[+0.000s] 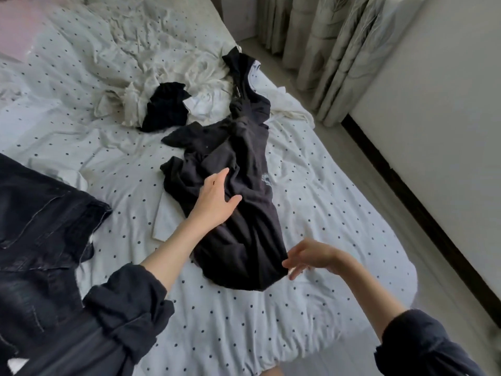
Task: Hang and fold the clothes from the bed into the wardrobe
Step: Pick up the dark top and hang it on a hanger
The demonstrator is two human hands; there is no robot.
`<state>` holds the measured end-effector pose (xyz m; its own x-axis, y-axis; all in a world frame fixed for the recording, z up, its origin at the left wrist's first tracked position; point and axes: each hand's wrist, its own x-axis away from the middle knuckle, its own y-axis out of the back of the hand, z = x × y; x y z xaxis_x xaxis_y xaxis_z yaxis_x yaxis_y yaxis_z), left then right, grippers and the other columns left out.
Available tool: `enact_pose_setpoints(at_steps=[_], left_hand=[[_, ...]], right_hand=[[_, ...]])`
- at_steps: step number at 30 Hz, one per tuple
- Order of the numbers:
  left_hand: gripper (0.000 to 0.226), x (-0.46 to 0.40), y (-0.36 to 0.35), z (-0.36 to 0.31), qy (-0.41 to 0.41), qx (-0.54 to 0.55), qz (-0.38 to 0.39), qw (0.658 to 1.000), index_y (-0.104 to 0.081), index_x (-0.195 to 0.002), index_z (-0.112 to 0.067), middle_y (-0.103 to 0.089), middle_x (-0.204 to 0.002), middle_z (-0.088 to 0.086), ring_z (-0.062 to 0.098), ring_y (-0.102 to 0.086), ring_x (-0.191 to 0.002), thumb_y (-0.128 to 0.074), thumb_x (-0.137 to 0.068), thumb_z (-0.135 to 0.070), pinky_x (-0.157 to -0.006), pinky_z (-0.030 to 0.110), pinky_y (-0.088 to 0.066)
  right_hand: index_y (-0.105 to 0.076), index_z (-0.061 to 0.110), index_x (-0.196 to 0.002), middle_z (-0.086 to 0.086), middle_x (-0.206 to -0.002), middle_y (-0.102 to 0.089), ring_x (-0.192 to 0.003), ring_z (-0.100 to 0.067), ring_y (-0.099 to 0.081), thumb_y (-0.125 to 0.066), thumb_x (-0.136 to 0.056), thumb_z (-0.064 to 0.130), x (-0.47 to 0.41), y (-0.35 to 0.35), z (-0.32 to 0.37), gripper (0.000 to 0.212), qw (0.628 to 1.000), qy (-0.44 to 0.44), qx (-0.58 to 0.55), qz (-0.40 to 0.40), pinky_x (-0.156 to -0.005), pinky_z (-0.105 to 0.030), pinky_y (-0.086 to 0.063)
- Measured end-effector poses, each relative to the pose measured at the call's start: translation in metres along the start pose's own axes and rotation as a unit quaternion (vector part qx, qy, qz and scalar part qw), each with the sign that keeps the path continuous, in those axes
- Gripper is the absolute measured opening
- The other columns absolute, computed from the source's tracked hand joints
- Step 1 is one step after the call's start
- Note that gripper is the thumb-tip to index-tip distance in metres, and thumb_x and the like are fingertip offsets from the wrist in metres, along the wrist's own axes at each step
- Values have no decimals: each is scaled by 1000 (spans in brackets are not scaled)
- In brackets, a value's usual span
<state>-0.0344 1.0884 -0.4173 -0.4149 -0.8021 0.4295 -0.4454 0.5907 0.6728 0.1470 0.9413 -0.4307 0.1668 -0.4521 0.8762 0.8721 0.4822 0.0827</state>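
Polka-dot bed (311, 185), cluttered. Black T-shirt (244, 191) bunched; left hand (217, 202) flat on it, right hand (309, 256) loose at hem, neither grip closed. Lifting now risks twisted folds.

Pale curtains (339, 50) hang beside a white wall (433, 90).

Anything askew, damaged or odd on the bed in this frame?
No damage or spill shows. The black garment lies twisted and bunched along the dotted bed sheet, not flat; the left hand rests on it, the right hand touches its lower edge. Cream clothes lie crumpled behind.
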Motion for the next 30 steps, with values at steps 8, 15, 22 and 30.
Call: enact_pose_setpoints(at_steps=[8, 15, 22, 30], left_hand=[[92, -63, -10, -9, 95, -55, -111, 988, 1, -151, -12, -17, -154, 18, 35, -17, -140, -62, -88, -35, -110, 44, -23], [24, -37, -47, -40, -133, -149, -83, 976, -65, -112, -9, -65, -108, 6, 25, -45, -112, -51, -93, -16, -92, 32, -26], [29, -34, -49, -79, -354, -22, 67, 933, -73, -101, -15, -70, -99, -5, 11, -59, -100, -49, -87, -11, -91, 28, -46], [53, -107, -24, -5, -177, -313, 74, 930, -27, -148, -20, -20, -156, 1, 24, -15, -144, -43, -97, -23, -113, 40, -25]], right_hand=[[-65, 7, -111, -10, -106, -68, -98, -25, -64, -50, -97, 25, -20, 40, 6, 28, 946, 78, -118, -292, -81, -32, -50], [-64, 11, -112, -1, -99, -68, -87, -13, -64, -45, -97, 27, -24, 85, 24, 28, 848, 143, -281, -426, -74, -26, -46], [-56, 15, -116, -4, -120, -60, -108, -18, -56, -38, -97, 39, -25, 128, 15, 35, 818, 94, -300, -481, -87, -34, -42], [-40, 14, -140, -7, -140, -48, -129, -29, -44, -47, -93, 48, -105, 134, 31, 59, 898, 84, -24, -431, -102, -38, -38]])
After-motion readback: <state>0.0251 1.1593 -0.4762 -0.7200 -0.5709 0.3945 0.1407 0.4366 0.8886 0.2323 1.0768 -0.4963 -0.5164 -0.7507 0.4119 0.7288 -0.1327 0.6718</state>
